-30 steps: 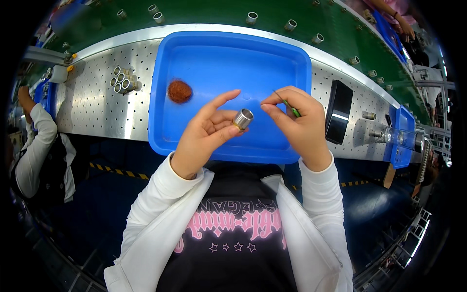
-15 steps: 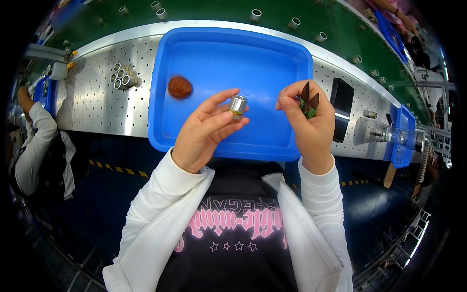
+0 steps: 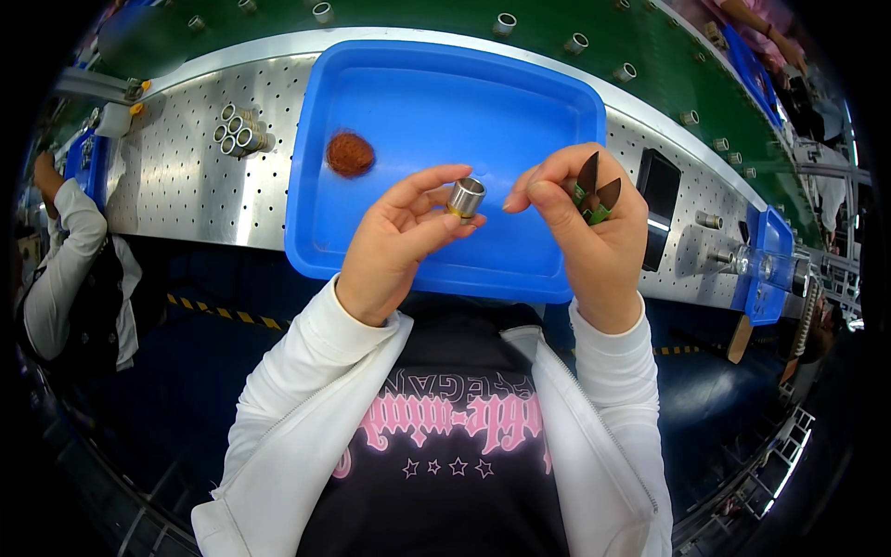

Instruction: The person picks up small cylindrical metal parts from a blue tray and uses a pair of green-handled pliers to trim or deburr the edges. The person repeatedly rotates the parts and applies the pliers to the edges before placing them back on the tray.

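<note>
Fibre ball (image 3: 350,154) at left in tray (image 3: 445,102), grouped tubes (image 3: 239,132) left of tray, box (image 3: 657,186) right, belt (image 3: 418,19) behind

Blue tray (image 3: 436,104), silver cylinder (image 3: 468,197) (yellow-banded), rust-brown wad (image 3: 350,154)

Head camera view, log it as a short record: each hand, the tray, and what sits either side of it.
Left hand: holds a metal sleeve, open end up
Right hand: holds dark-bladed snips
Tray: blue tray, with a brown fibrous ball toward its left
Left of tray: sleeve cluster
Right of tray: black flat object
</note>
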Available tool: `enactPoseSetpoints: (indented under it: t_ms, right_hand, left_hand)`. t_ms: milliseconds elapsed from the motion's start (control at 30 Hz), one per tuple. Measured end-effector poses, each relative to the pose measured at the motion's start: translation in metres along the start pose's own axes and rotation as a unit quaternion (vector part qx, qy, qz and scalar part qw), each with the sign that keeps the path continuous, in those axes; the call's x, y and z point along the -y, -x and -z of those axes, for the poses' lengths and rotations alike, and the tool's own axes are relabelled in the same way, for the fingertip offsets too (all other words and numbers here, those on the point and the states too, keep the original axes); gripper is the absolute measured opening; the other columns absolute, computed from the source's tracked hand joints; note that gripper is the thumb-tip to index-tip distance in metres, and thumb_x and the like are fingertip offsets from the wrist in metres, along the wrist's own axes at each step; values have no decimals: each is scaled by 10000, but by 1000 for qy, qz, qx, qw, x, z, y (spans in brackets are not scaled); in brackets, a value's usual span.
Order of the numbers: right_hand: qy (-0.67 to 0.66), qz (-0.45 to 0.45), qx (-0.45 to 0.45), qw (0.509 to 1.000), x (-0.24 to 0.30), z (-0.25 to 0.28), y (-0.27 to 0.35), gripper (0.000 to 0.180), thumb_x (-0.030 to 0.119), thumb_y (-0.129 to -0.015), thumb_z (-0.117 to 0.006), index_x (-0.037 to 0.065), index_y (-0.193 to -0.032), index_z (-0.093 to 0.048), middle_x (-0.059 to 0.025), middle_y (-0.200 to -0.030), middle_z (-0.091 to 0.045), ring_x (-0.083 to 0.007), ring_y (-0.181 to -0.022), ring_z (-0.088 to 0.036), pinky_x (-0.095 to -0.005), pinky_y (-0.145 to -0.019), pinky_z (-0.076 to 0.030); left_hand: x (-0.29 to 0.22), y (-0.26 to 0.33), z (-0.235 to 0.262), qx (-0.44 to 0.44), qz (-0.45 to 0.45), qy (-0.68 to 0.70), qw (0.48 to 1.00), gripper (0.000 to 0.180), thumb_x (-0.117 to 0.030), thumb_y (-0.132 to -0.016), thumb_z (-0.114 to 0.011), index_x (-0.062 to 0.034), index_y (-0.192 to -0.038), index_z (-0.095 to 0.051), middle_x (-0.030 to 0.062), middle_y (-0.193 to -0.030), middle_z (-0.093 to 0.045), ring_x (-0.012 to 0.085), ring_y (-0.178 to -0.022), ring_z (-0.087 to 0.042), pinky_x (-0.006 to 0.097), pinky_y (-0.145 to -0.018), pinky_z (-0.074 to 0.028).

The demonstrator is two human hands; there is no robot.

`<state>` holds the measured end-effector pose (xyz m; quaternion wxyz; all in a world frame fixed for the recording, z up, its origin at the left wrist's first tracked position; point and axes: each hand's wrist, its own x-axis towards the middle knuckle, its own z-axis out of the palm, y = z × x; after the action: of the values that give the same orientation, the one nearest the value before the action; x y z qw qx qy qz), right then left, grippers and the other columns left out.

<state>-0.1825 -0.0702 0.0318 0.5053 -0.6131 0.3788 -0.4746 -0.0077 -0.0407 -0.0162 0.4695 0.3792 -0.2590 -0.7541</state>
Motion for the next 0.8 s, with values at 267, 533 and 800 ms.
enactPoseSetpoints:
  t_ms: [267, 533, 800]
  right_hand:
    - [-16, -5, -5, 1000, 2, -3, -1, 50, 27, -846, -550, -10, -854, -517, -83, -751, -626, -104, -706, -587, -203, -642, -459]
    - [-76, -78, -86, 990, -10, 0, -12, 147, 149, -870, -548, 12, -822, -522, -127, -853, -650, 0, -479, -344, -156, -450, -296]
    - [-175, -110, -164, 965, -34, 12, -17, 177, 182, -884, -537, 8, -859, -519, -197, -911, -629, -7, -421, -271, -164, -410, -253]
  left_hand:
    - [5, 1, -1, 30, -60, -77, 995, 398, 33, -804, -547, 8, -1196, -484, 118, -1038, -575, 190, -941, -591, 284, -855, -473]
    - [8, 4, -5, 66, -70, -128, 987, 469, 51, -821, -517, -4, -1276, -416, 117, -1052, -570, 172, -956, -583, 264, -851, -462]
    - [2, 3, -4, 63, -49, -88, 993, 481, -10, -832, -534, -7, -1291, -388, 152, -1078, -564, 219, -964, -588, 296, -851, -466]
